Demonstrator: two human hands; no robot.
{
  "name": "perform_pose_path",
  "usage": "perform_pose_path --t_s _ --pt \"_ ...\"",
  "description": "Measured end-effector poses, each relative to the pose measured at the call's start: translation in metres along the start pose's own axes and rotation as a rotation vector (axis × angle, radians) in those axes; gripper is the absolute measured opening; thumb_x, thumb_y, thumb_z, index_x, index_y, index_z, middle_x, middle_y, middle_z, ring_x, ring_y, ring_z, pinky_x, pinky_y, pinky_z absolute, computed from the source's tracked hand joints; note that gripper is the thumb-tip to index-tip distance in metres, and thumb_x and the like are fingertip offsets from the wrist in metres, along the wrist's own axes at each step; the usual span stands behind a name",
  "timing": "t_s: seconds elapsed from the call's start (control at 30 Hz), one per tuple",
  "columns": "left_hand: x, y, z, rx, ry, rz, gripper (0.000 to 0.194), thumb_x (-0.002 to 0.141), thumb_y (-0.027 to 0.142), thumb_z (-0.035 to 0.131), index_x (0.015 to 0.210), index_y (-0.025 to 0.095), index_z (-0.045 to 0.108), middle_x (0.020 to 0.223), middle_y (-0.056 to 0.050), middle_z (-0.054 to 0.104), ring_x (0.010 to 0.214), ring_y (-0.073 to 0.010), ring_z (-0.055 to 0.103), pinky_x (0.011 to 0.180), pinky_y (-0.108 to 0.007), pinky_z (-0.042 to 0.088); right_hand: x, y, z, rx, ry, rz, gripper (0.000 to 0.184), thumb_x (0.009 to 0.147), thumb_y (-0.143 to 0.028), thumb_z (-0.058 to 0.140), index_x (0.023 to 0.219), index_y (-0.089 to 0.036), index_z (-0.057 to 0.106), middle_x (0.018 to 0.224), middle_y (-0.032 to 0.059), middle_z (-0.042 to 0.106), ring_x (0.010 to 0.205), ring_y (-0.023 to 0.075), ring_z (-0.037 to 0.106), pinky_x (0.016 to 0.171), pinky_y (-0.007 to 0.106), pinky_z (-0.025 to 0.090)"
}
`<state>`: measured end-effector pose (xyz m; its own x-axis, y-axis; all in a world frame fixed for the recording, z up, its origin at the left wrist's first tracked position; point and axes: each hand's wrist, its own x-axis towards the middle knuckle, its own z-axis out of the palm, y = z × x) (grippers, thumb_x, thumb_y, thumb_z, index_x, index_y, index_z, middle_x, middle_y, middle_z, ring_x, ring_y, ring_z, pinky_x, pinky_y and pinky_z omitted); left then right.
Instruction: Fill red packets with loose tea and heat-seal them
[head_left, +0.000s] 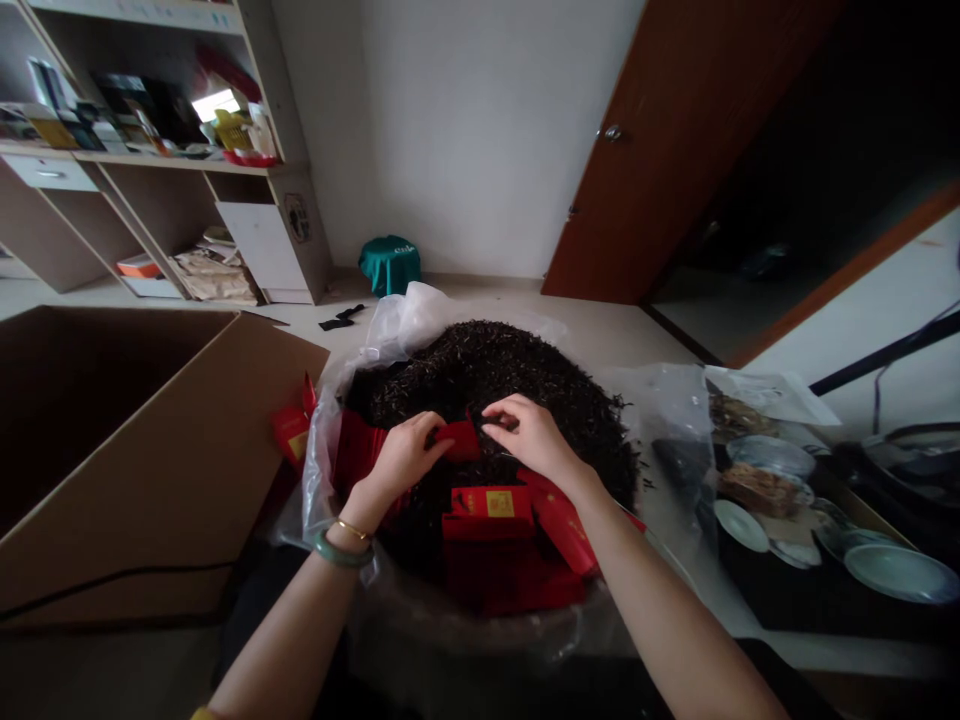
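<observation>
A large heap of dark, dry, loose leaves [510,360], which look like tea, lies in a clear plastic bag [322,460] in front of me. My left hand [405,450] is closed on a small red box [463,441] held over the heap. Just right of that box, my right hand [529,435] has its thumb and fingers pinched together; what is between them is too dark to make out. Below my hands, a red box with a yellow label [491,502] lies among other red packaging. Part of a red packet [562,525] shows beside my right forearm.
A big open cardboard box [150,480] stands at the left, with a red carton [291,432] between it and the bag. At the right, a dark tray [780,600] bears lidded bowls and dishes. Farther back are a teal-covered stool [390,265], a shelf unit [255,235] and a brown door [645,150].
</observation>
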<state>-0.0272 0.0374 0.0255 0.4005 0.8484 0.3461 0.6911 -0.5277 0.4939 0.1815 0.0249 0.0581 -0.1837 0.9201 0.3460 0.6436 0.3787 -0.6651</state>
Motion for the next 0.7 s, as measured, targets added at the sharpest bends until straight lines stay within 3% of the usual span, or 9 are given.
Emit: perform_pose_path --t_s 0.13,0.2,0.3,0.4,0.5,0.53,0.6,0.7 --pt "0.0 0.001 0.0 -0.206 0.035 -0.051 0.02 0.078 0.024 0.064 0.095 0.02 0.054 0.082 0.002 0.063 0.07 -0.0131 0.059 0.064 -0.024 0.047 -0.004 -0.005 0.004 -0.044 -0.104 -0.111 0.041 0.075 -0.023 0.068 0.115 -0.023 0.061 0.118 0.0092 0.055 0.107 0.02 0.056 0.087 0.033 0.049" --pt "-0.001 0.003 0.002 -0.272 0.033 -0.038 0.024 0.075 0.024 0.065 0.096 0.02 0.054 0.085 0.001 0.064 0.073 -0.0133 0.06 0.066 -0.024 0.047 -0.005 -0.008 0.006 -0.083 -0.188 -0.135 0.03 0.077 -0.02 0.066 0.106 -0.021 0.065 0.108 0.0074 0.059 0.101 0.019 0.058 0.088 0.033 0.047" --pt "-0.002 0.008 0.005 -0.365 0.042 -0.06 0.028 0.073 0.024 0.067 0.097 0.02 0.054 0.083 0.001 0.063 0.074 -0.0131 0.06 0.065 -0.023 0.048 -0.005 -0.008 0.007 -0.096 -0.23 -0.095 0.008 0.079 -0.014 0.062 0.084 -0.018 0.067 0.084 0.0033 0.063 0.077 0.0146 0.06 0.076 0.029 0.048" --pt "-0.003 0.012 0.008 -0.489 0.024 -0.102 0.044 0.072 0.024 0.068 0.113 0.02 0.051 0.081 0.002 0.063 0.071 -0.0122 0.06 0.063 -0.022 0.048 -0.007 -0.003 0.005 -0.047 -0.17 -0.061 0.005 0.08 -0.015 0.061 0.076 -0.017 0.063 0.077 0.002 0.062 0.07 0.0131 0.057 0.069 0.026 0.046" --pt "-0.004 0.014 0.013 -0.563 -0.089 -0.099 0.069 0.067 0.025 0.072 0.129 0.019 0.042 0.083 0.002 0.065 0.071 -0.0127 0.06 0.065 -0.023 0.049 -0.017 -0.001 0.001 0.033 -0.074 -0.081 0.007 0.082 -0.018 0.058 0.076 -0.018 0.062 0.082 0.0034 0.063 0.077 0.0146 0.06 0.069 0.025 0.047" --pt "-0.005 0.014 0.015 -0.554 -0.123 -0.093 0.068 0.065 0.025 0.074 0.127 0.017 0.046 0.082 0.001 0.065 0.071 -0.0132 0.06 0.065 -0.023 0.048 -0.021 -0.001 -0.002 0.057 -0.041 -0.101 0.007 0.082 -0.02 0.058 0.077 -0.018 0.062 0.086 0.0045 0.063 0.08 0.0153 0.06 0.068 0.025 0.048" --pt "-0.008 0.016 0.022 -0.499 -0.155 -0.082 0.047 0.065 0.028 0.074 0.108 0.014 0.06 0.079 0.001 0.066 0.069 -0.0134 0.059 0.063 -0.022 0.047 -0.033 -0.005 -0.007 0.081 -0.009 -0.164 0.011 0.084 -0.024 0.058 0.076 -0.018 0.063 0.091 0.0064 0.063 0.083 0.0162 0.061 0.068 0.025 0.049" --pt "-0.012 0.022 0.033 -0.444 -0.145 -0.037 0.026 0.071 0.03 0.069 0.091 0.013 0.067 0.073 0.001 0.067 0.065 -0.0123 0.057 0.06 -0.02 0.044 -0.051 -0.011 -0.015 0.052 -0.04 -0.277 0.019 0.088 -0.026 0.054 0.074 -0.018 0.065 0.091 0.007 0.063 0.079 0.0151 0.062 0.071 0.026 0.05"
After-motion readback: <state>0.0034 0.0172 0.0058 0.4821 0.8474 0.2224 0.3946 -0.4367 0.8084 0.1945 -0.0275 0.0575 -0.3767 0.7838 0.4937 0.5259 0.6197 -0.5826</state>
